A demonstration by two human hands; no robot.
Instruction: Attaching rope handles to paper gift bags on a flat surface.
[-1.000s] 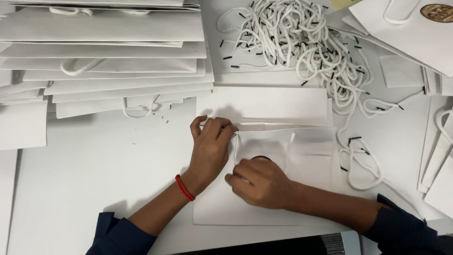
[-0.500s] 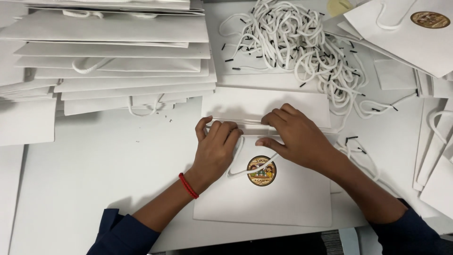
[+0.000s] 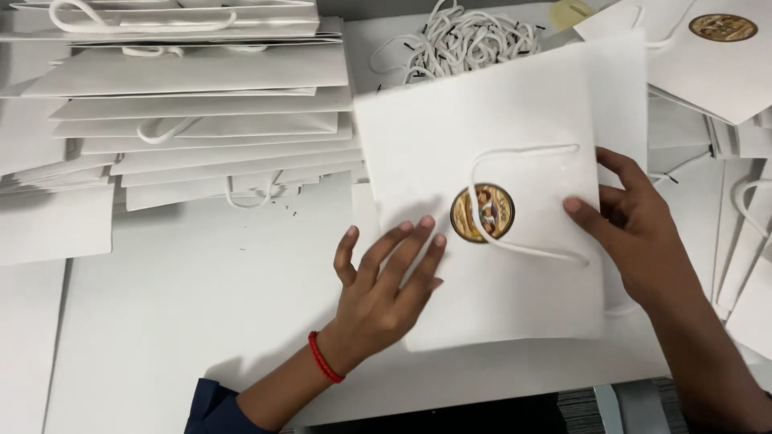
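A flat white paper bag (image 3: 482,128) with a round gold emblem (image 3: 482,213) and a white cord handle (image 3: 523,249) is lifted and turned sideways above the table. My right hand (image 3: 635,225) grips its right edge, thumb on the front face. My left hand (image 3: 386,281), with a red band at the wrist, has its fingers spread flat against the bag's lower left part.
A wide stack of finished white bags (image 3: 177,104) fills the upper left. A heap of loose white cords (image 3: 466,36) lies at the back. More bags with gold emblems (image 3: 716,48) pile up at the right. The white table (image 3: 201,305) shows at the lower left.
Both hands were pressing the bag's top fold flat on the table. The bag has since been lifted and turned, with the right hand on its right edge and the left hand opened flat.
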